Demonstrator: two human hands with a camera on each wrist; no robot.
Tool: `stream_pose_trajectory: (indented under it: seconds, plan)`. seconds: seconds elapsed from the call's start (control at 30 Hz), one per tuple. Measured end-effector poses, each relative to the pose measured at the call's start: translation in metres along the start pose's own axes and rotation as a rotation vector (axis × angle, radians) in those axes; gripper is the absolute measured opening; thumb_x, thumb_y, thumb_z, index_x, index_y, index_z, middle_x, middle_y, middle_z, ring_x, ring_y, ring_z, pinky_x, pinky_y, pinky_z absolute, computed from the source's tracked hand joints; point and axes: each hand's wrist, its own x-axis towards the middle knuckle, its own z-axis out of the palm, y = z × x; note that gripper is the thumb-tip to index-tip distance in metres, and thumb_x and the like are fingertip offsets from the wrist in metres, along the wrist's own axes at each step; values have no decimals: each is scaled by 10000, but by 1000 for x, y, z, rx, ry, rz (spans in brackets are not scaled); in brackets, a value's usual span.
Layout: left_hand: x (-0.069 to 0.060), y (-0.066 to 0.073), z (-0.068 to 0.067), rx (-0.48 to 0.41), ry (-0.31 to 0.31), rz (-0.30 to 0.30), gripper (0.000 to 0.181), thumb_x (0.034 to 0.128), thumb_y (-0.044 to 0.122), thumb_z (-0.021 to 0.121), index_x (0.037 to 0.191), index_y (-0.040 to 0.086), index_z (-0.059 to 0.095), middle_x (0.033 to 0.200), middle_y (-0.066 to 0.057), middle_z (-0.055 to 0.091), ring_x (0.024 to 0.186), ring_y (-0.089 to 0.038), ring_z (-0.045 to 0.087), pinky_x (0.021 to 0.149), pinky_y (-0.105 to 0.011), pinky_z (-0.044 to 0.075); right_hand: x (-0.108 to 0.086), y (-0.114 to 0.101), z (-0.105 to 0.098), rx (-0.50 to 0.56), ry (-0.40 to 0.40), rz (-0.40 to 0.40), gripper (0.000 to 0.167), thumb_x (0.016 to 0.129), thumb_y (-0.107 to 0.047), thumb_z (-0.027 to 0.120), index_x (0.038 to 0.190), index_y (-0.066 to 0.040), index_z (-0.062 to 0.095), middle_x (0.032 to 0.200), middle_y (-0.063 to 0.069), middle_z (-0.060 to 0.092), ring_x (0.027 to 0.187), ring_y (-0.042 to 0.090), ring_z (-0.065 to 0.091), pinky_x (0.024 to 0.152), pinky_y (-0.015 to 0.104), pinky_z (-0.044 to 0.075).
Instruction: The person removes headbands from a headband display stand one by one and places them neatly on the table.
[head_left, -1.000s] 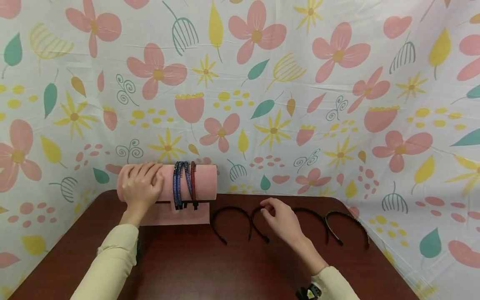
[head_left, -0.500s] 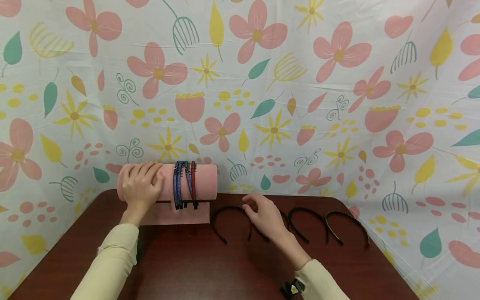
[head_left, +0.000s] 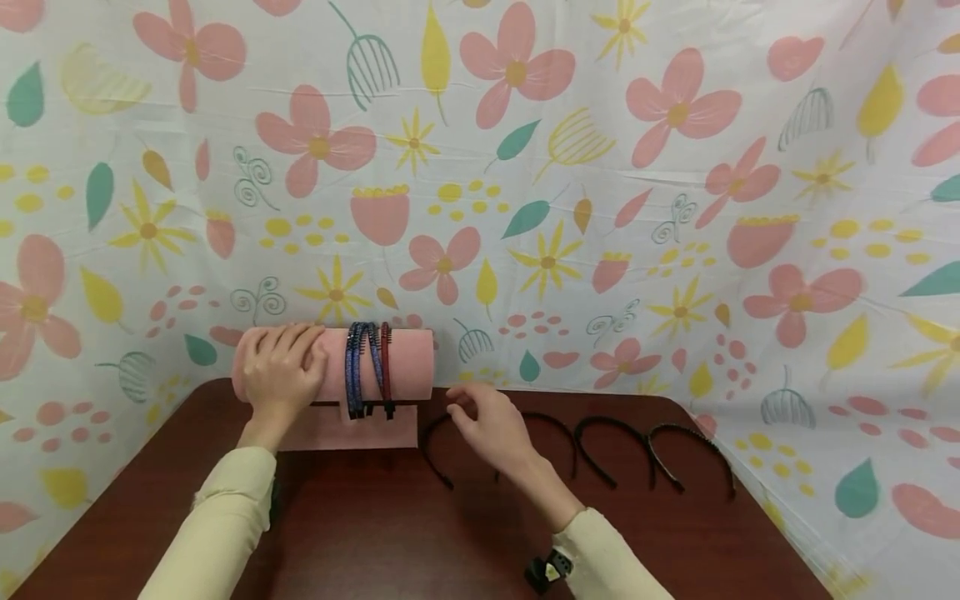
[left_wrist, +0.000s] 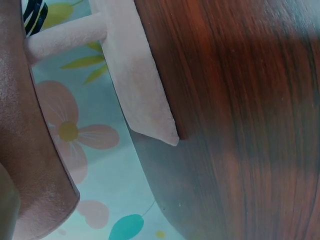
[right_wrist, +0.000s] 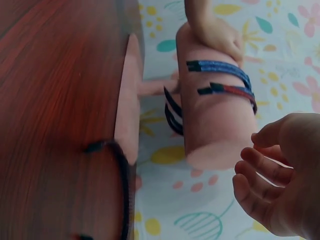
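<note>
My left hand [head_left: 283,362] grips the left part of a pink padded headband stand [head_left: 411,364], its fingers over the top of the roll. Blue headbands [head_left: 352,371] and a red headband [head_left: 386,367] sit around the roll, right of that hand. My right hand [head_left: 491,425] hovers over the table with loosely bent fingers and holds nothing. Below it lies a black headband [head_left: 426,454], partly hidden in the head view; the right wrist view shows this dark headband [right_wrist: 126,195] beside the stand's base [right_wrist: 129,100].
More headbands lie in a row to the right on the brown table [head_left: 360,517], including a black headband [head_left: 585,446] and a headband with a light, patterned band [head_left: 697,429]. A flower-printed cloth [head_left: 480,167] hangs behind the table.
My right hand has moved left along the row of headbands, from the second one to near the leftmost one. My left hand stays on the stand.
</note>
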Motion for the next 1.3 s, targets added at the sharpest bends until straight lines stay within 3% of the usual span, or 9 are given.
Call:
stream_pose_trajectory:
  seconds: [0.33, 0.8, 0.97, 1.07, 1.2, 1.3]
  plan:
    - [0, 2, 2, 13, -15, -1, 357, 901, 299, 506, 1021, 111, 785, 1032, -104, 759, 949, -339, 686, 936, -517, 472, 13, -22, 17, 72, -49, -3, 261, 966, -235, 625, 1212, -161, 668, 1090, -27, 721, 866, 117, 668, 710, 270, 535]
    - [-2, 0, -1, 34, -42, -22, 369, 908, 308, 495, 1035, 109, 779, 1049, -106, 756, 970, -339, 682, 958, -516, 461, 26, -41, 46, 116, -51, 25, 265, 958, -283, 645, 1202, -180, 642, 1011, -55, 746, 812, 68, 691, 652, 217, 537]
    - [-1, -1, -4, 35, -40, -23, 371, 904, 308, 495, 1033, 106, 779, 1046, -107, 755, 964, -340, 681, 953, -524, 462, 30, -47, 55, 75, -40, 52, 364, 934, -336, 673, 1245, -164, 597, 725, -7, 692, 532, 50, 565, 486, 205, 419]
    - [-1, -1, -4, 36, -38, -21, 372, 906, 311, 496, 1031, 104, 778, 1044, -107, 754, 959, -340, 680, 957, -521, 460, 32, -49, 61, 58, -14, 59, 411, 916, -344, 696, 1262, -153, 582, 703, 3, 685, 462, 44, 497, 455, 215, 384]
    - [-1, 0, -2, 28, -34, -24, 365, 902, 303, 501, 1020, 102, 782, 1040, -108, 755, 960, -340, 680, 961, -515, 458, 34, -50, 67, 37, 56, 53, 397, 898, -313, 723, 1244, -163, 602, 899, -56, 747, 581, 4, 596, 538, 223, 479]
    - [-1, 1, -1, 22, -30, -25, 362, 897, 299, 503, 1014, 103, 784, 1030, -108, 757, 960, -340, 680, 952, -520, 463, 35, -49, 70, 28, 92, 48, 401, 894, -294, 729, 1251, -158, 608, 895, -61, 747, 617, 15, 623, 573, 244, 507]
